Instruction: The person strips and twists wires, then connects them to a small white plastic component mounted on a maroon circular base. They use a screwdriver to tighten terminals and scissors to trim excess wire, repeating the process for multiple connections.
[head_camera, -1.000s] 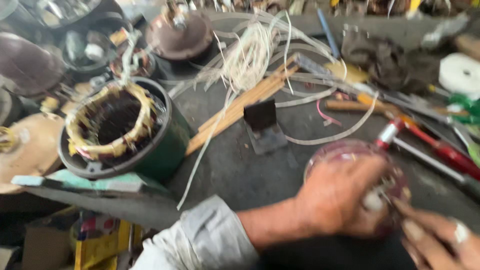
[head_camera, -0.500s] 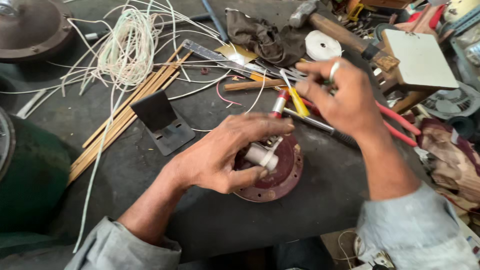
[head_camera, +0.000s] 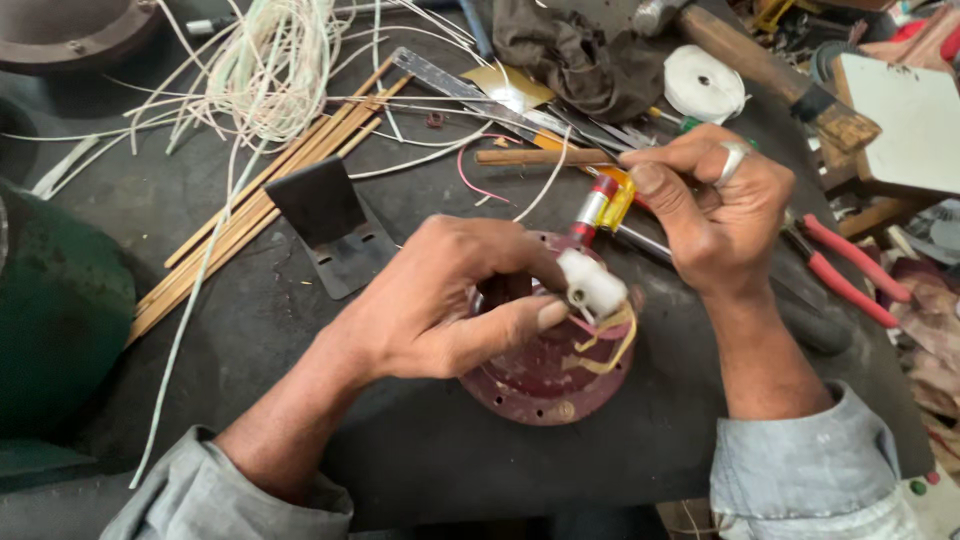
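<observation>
Dark red round metal end plate (head_camera: 540, 385) lies on the black bench; the left hand (head_camera: 440, 300) pinches its white plastic terminal block (head_camera: 592, 282). The right hand (head_camera: 715, 215) grips a red-handled screwdriver (head_camera: 596, 208); best kept square to the screw.

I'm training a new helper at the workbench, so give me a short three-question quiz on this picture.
1. True or false: the left hand rests on the round dark red cover.
2. Which hand wears a ring? A) left B) right
3. What colour are the handles of the pliers beside the right hand?

Key: 1 true. 2 B. 3 red.
</observation>
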